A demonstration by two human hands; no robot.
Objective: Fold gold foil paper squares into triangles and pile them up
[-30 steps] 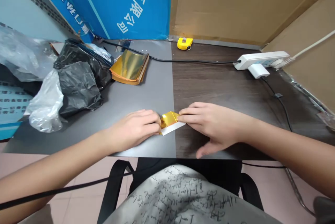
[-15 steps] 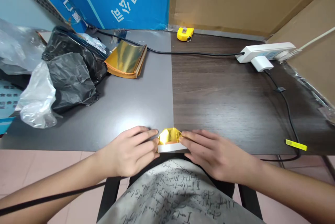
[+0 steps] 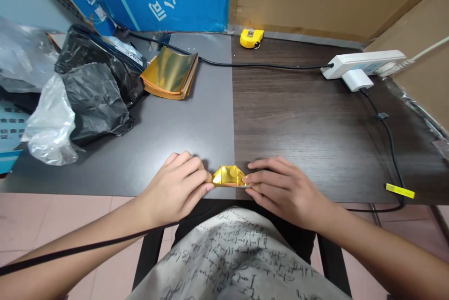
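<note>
A small folded piece of gold foil paper, shaped like a low trapezoid, lies at the table's front edge between my hands. My left hand pinches its left corner between thumb and fingers. At the right corner, my right hand grips the paper with thumb and fingertips, its upper finger held off the paper. Only a thin pale line shows along the lower edge. Farther back on the left sits a stack of gold foil sheets, slightly curled.
Crumpled black plastic and clear plastic lie at the left. A yellow tape measure stands at the back, near a black cable leading to a white power strip. A yellow tag is at the front right.
The white strip along the paper's lower edge has been folded out of sight, leaving a thin line. My right hand's upper finger has lifted off. The view has tilted slightly down.
</note>
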